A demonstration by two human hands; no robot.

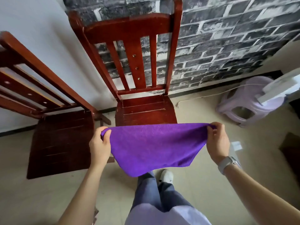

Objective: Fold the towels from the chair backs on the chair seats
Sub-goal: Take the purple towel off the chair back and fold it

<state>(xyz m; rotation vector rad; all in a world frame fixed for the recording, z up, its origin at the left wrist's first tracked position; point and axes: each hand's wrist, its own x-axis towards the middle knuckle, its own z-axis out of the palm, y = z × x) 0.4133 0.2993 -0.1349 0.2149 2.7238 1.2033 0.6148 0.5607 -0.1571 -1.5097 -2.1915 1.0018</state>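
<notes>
Towel — one, purple — hangs between both pinches, left hand and right hand each clamped on a top corner, just short of the nearer chair seat. Risk: a loosened pinch drops a corner floorward. Two chairs; second seat left of the left fingers.

beige floor carries two red wooden chairs, lilac plastic stool.

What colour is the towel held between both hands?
Solid purple towel, no pattern; head view shows it.
</notes>
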